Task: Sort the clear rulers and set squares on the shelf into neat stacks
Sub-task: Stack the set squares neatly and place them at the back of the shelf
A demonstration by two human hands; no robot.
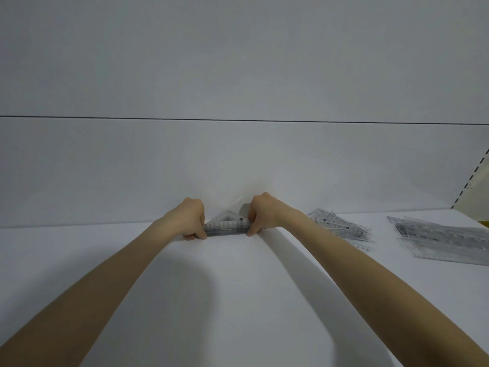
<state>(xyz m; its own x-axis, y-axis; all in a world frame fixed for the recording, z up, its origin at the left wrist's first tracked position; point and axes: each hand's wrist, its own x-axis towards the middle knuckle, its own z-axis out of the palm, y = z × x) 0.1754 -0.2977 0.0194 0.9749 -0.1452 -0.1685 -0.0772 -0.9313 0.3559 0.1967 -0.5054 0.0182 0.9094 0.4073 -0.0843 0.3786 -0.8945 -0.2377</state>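
A stack of clear triangular set squares (227, 225) lies on the white shelf (238, 287), near the back wall in the middle of the head view. My left hand (193, 218) pinches the stack's left corner. My right hand (260, 211) pinches its right corner, thumb at the front edge. Both hands have curled fingers and rest on the shelf. To the right lies a fanned pile of clear set squares (341, 227). Farther right sits a loose pile of clear rulers (444, 239), cut off by the frame edge.
The white back wall (238, 168) rises right behind the stack, with a dark seam across it. A slotted shelf upright (473, 178) stands at the far right. A small yellow object (485, 223) shows at the right edge.
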